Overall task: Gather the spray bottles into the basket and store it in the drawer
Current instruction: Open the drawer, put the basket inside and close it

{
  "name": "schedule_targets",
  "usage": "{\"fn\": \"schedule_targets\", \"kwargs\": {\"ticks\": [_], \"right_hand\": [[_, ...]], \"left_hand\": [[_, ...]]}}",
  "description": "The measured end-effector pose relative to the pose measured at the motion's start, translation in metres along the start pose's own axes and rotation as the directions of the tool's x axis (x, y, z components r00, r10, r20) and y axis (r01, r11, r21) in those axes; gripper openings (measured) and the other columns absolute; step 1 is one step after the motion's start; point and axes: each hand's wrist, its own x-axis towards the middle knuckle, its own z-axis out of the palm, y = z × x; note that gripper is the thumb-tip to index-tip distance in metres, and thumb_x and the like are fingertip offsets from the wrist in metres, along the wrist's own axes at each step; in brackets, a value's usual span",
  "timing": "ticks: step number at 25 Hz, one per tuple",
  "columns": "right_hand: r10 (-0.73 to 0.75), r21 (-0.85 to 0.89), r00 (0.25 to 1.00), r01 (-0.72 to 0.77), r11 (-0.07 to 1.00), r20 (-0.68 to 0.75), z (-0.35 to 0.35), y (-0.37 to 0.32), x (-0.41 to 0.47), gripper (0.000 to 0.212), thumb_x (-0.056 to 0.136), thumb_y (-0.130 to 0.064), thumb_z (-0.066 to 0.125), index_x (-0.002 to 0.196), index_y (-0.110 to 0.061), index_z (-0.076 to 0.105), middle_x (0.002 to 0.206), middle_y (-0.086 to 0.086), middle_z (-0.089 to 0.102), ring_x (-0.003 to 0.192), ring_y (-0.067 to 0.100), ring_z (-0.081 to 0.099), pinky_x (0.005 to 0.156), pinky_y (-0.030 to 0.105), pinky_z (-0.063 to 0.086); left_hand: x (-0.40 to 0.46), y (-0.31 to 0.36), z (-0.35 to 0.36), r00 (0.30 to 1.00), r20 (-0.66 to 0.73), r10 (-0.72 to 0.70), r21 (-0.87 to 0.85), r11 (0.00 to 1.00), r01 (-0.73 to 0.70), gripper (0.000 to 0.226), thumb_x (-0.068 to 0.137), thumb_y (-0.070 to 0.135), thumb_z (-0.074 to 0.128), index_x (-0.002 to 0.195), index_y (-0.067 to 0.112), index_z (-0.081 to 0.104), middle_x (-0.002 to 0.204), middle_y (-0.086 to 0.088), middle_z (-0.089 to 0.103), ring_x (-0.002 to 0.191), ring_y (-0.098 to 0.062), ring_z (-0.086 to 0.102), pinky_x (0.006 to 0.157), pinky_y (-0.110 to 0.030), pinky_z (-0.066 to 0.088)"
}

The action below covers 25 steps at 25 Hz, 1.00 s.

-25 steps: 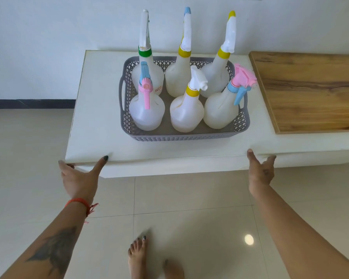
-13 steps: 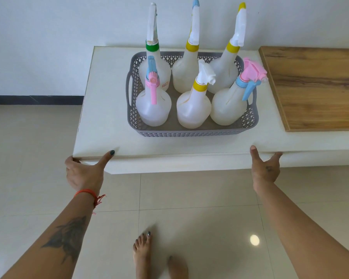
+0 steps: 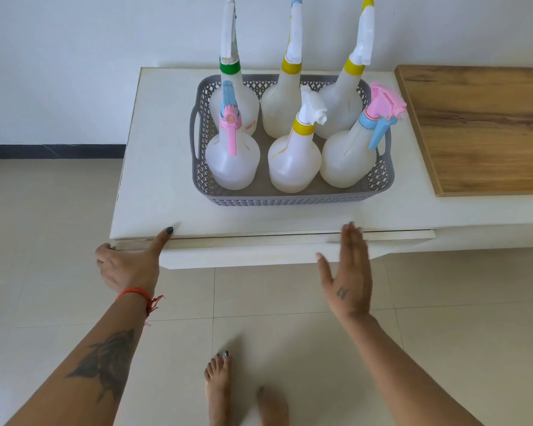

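Looking through the head view: a low white bench (image 3: 154, 179) fills the middle of the frame, a wooden board (image 3: 480, 127) at its right end.
Basket: the grey basket (image 3: 293, 198) stands on the bench top, centre of frame, with six spray bottles (image 3: 293, 161) upright inside, three in front and three behind.
Drawer: the drawer (image 3: 243, 253) front shows just under the bench's near edge, standing out a little from it.
Left hand: the left hand (image 3: 126, 265), lower left of centre, has its thumb on the bench top and its fingers (image 3: 103, 249) curled over the drawer's left corner, grasping it.
Right hand: the right hand (image 3: 348, 278), lower right of centre, is flat and released, its straight fingertips blurred at the drawer's top edge; whether they touch cannot be told.
Floor: pale tiles, two bare feet (image 3: 219, 392) at bottom centre.
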Motion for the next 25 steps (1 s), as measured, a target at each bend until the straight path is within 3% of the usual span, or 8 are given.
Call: {"fn": "schedule_targets", "kwargs": {"ticks": [4,7,9,11,13,18,22,25], "right_hand": [[-0.165,-0.055,0.972,0.176,0.983,0.169,0.012,-0.008,-0.012,0.066,0.094,-0.039,0.044,0.142,0.003,0.033,0.153,0.020,0.026,0.142,0.032,0.026,0.117,0.043,0.022],[-0.152,-0.108,0.967,0.176,0.978,0.205,0.011,-0.008,-0.017,0.067,0.094,-0.042,0.041,0.142,0.003,0.034,0.154,0.021,0.023,0.143,0.031,0.025,0.116,0.044,0.024],[-0.156,-0.124,0.965,0.185,0.975,0.211,0.008,-0.008,-0.020,0.064,0.094,-0.042,0.042,0.141,0.002,0.037,0.153,0.022,0.025,0.142,0.032,0.027,0.115,0.044,0.026],[-0.165,-0.147,0.964,0.198,0.969,0.210,0.006,-0.009,-0.022,0.059,0.095,-0.040,0.043,0.138,0.000,0.042,0.149,0.023,0.035,0.139,0.033,0.033,0.115,0.044,0.028],[-0.171,-0.168,0.963,0.207,0.964,0.206,0.005,-0.011,-0.022,0.056,0.095,-0.041,0.043,0.134,-0.001,0.049,0.137,0.021,0.052,0.132,0.035,0.044,0.111,0.046,0.035],[-0.142,-0.145,0.968,0.173,0.974,0.207,0.003,-0.014,-0.027,0.055,0.095,-0.042,0.039,0.130,-0.002,0.053,0.126,0.019,0.060,0.124,0.037,0.051,0.105,0.047,0.042],[-0.149,-0.127,0.968,0.177,0.976,0.201,-0.001,-0.010,-0.042,0.055,0.096,-0.043,0.036,0.130,-0.003,0.052,0.128,0.018,0.059,0.126,0.036,0.050,0.109,0.043,0.038],[-0.147,-0.114,0.972,0.170,0.979,0.183,-0.004,-0.008,-0.058,0.053,0.096,-0.042,0.038,0.129,-0.003,0.053,0.127,0.018,0.059,0.126,0.035,0.050,0.109,0.044,0.038]], "left_hand": [[-0.010,-0.001,0.004,0.999,0.017,-0.036,-0.001,0.999,0.036,0.109,0.065,0.058,0.074,0.142,-0.001,0.023,0.146,-0.021,0.034,0.134,-0.036,0.034,0.111,-0.042,0.030],[-0.052,-0.009,0.015,0.962,-0.036,0.269,0.132,0.956,-0.263,0.070,0.088,0.033,0.059,0.139,-0.006,0.030,0.146,-0.025,0.034,0.138,-0.039,0.029,0.116,-0.047,0.016],[-0.095,-0.016,0.029,0.797,0.088,0.597,0.195,0.775,-0.602,0.042,0.091,0.021,0.048,0.127,-0.001,0.049,0.132,-0.020,0.052,0.128,-0.036,0.043,0.116,-0.045,0.014],[-0.131,-0.017,0.047,0.634,0.295,0.715,0.176,0.612,-0.771,0.038,0.092,0.023,0.040,0.119,0.004,0.057,0.122,-0.014,0.061,0.120,-0.032,0.051,0.116,-0.044,0.018],[-0.152,-0.009,0.060,0.571,0.445,0.690,0.193,0.549,-0.813,0.045,0.095,0.029,0.031,0.126,0.006,0.053,0.129,-0.012,0.058,0.126,-0.030,0.047,0.116,-0.044,0.022],[-0.160,-0.007,0.074,0.550,0.612,0.569,0.328,0.451,-0.830,0.055,0.100,0.038,0.019,0.149,0.012,0.018,0.156,-0.005,0.024,0.146,-0.024,0.012,0.121,-0.037,-0.003],[-0.168,-0.023,0.065,0.509,0.630,0.586,0.313,0.409,-0.857,0.055,0.101,0.035,0.022,0.150,0.011,0.013,0.158,-0.004,0.018,0.147,-0.023,0.009,0.118,-0.034,-0.009],[-0.175,-0.038,0.059,0.511,0.626,0.589,0.309,0.414,-0.856,0.056,0.098,0.036,0.022,0.145,0.006,0.031,0.150,-0.009,0.038,0.141,-0.029,0.029,0.118,-0.038,0.002]]}}
